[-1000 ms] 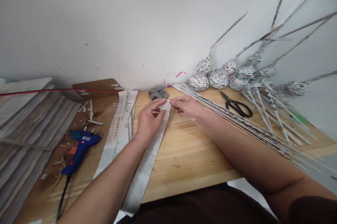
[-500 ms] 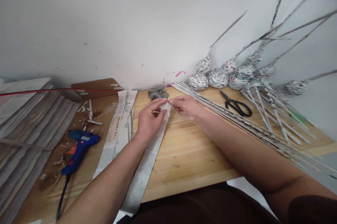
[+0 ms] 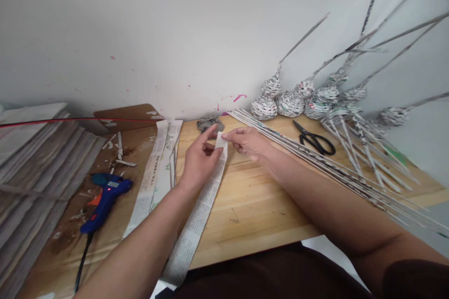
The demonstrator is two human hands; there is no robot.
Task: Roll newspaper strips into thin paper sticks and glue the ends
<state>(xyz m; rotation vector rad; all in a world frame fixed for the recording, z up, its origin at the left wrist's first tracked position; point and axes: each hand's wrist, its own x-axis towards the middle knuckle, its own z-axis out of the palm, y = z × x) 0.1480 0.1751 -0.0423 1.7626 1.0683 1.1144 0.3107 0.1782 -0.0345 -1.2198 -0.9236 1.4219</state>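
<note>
A long newspaper strip (image 3: 200, 217) runs from the table's front edge up to both hands. At its far end, my right hand (image 3: 245, 142) pinches the corner between thumb and fingers. My left hand (image 3: 201, 156) has its thumb on the strip's left edge just below that end, with the index finger lifted away; its other fingers are partly hidden. Left of my forearm lie more newspaper strips (image 3: 149, 179). A crumpled grey cloth (image 3: 210, 124) sits just beyond my fingertips.
A blue glue gun (image 3: 107, 200) and paper scraps lie left, beside stacked newspapers (image 3: 38, 196). Rolled paper sticks (image 3: 301, 151) stretch diagonally across the right, with black scissors (image 3: 315, 141) behind them. Woven paper gourds (image 3: 264, 108) stand along the wall.
My left index finger has lifted off the strip's end and points up. The left thumb stays at the strip, and my right hand keeps its pinch on the corner.
</note>
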